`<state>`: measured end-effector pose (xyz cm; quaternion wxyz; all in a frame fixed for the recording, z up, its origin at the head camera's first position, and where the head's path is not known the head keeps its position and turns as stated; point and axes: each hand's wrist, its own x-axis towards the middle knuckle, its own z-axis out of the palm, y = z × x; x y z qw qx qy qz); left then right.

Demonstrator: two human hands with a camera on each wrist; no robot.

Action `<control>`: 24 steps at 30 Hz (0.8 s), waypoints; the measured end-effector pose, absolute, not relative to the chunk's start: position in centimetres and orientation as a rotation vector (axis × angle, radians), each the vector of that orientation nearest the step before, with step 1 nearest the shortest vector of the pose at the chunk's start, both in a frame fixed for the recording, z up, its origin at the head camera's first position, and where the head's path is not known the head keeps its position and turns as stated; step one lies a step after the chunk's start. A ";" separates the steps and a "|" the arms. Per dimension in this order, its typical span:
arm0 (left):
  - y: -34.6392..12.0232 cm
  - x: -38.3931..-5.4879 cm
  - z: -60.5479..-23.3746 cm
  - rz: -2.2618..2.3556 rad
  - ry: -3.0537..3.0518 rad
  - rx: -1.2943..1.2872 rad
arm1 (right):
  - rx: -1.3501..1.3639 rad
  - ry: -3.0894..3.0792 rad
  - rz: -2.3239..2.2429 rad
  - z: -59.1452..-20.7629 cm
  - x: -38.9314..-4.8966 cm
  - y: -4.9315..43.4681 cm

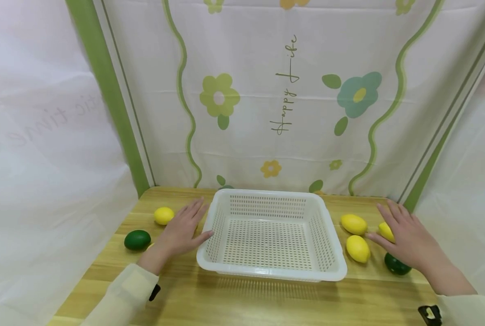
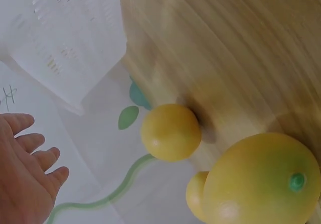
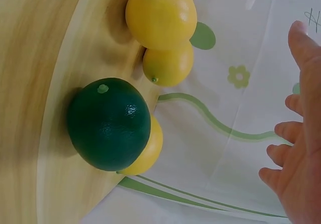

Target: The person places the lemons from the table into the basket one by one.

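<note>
My left hand [image 1: 181, 231] hovers with spread fingers just left of a white plastic basket [image 1: 272, 273], its thumb overlapping the basket's rim in the head view. Near that hand are a yellow lemon [image 1: 164, 216], a dark green lime-like fruit [image 1: 137, 240] and another lemon [image 1: 150, 246], mostly hidden behind the wrist. On the right side, my right hand [image 1: 409, 237] is held over the table, fingers apart and holding nothing. Two lemons, one farther back [image 1: 353, 224] and one nearer [image 1: 358, 248], lie beside its thumb. A third lemon [image 1: 386, 232] and a dark green fruit [image 1: 396, 264] are partly covered by it.
The basket stands mid-table with only its perforated floor showing inside. A wooden tabletop [image 1: 242, 303] runs under everything. White patterned cloth [image 1: 250, 145] hangs behind the table, with more cloth [image 1: 42, 181] at the left and right sides.
</note>
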<state>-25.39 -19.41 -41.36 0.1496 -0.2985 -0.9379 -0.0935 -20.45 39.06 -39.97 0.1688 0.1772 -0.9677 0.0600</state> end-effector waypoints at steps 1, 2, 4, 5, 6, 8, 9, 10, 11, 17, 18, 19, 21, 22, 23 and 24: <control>-19.4 -25.4 -41.5 -0.278 -2.689 -0.866 | 0.499 -2.758 0.185 -40.0 -20.3 39.1; -19.4 -25.4 -41.6 -0.286 -2.685 -0.874 | 0.492 -2.765 0.196 -39.9 -20.2 39.1; -19.5 -25.3 -41.8 -0.299 -2.686 -0.883 | 0.481 -2.765 0.217 -39.8 -19.9 39.1; -19.5 -25.3 -41.9 -0.308 -2.690 -0.886 | 0.476 -2.767 0.230 -39.8 -19.7 39.1; -19.5 -25.2 -42.0 -0.319 -2.695 -0.890 | 0.469 -2.768 0.244 -39.7 -19.6 39.1; -19.5 -25.1 -42.2 -0.345 -2.702 -0.900 | 0.443 -2.778 0.264 -39.7 -19.3 39.1; -19.4 -25.1 -42.3 -0.359 -2.705 -0.906 | 0.431 -2.783 0.276 -39.7 -19.1 39.2; -19.4 -25.0 -42.4 -0.376 -2.706 -0.913 | 0.414 -2.794 0.288 -39.7 -19.0 39.2; -19.4 -25.0 -42.5 -0.386 -2.703 -0.918 | 0.400 -2.803 0.300 -39.7 -18.9 39.3; -19.4 -24.7 -42.9 -0.426 -2.691 -0.948 | 0.343 -2.814 0.324 -40.2 -18.2 40.0; -19.4 -24.6 -42.9 -0.431 -2.696 -0.951 | 0.338 -2.812 0.325 -40.3 -18.1 40.2; -19.4 -24.6 -42.9 -0.427 -2.699 -0.956 | 0.332 -2.813 0.335 -40.4 -17.9 40.4; -19.3 -24.5 -42.9 -0.437 -2.705 -0.964 | 0.319 -2.817 0.345 -40.7 -17.6 40.6; -19.3 -24.5 -43.0 -0.441 -2.709 -0.966 | 0.306 -2.824 0.360 -40.7 -17.5 40.8; -19.3 -24.5 -43.0 -0.445 -2.713 -0.967 | 0.292 -2.830 0.372 -40.8 -17.4 40.9; -19.3 -24.5 -43.0 -0.451 -2.717 -0.969 | 0.280 -2.834 0.382 -40.9 -17.3 41.1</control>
